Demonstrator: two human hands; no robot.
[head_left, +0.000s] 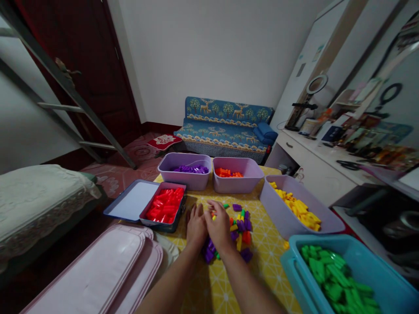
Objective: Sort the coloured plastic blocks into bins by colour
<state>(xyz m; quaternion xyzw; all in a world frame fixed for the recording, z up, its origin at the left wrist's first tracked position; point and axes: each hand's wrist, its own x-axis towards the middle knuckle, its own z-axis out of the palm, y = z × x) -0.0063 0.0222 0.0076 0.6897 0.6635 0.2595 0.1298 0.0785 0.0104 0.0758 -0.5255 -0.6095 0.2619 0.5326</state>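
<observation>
My left hand [196,226] lies low over the table at the left of a mixed pile of small plastic building blocks [241,225], its fingers stretched forward. Right beside it, its thumb side close to the left hand, my right hand [220,226] is over the pile with fingers curved and the thumb apart from them. A bit of yellow block shows by the right fingers; whether it is touched I cannot tell. Purple, yellow, green and orange blocks make up the pile. Some purple blocks [208,250] lie under my wrists, partly hidden.
Lilac bins hold purple blocks [191,169], orange blocks [228,172] and yellow blocks [299,207]. Red blocks [166,205] fill a hinged case at left. Green blocks [338,279] sit in a teal bin [369,253]. Pink lids [94,270] lie front left on the yellow tablecloth [268,270].
</observation>
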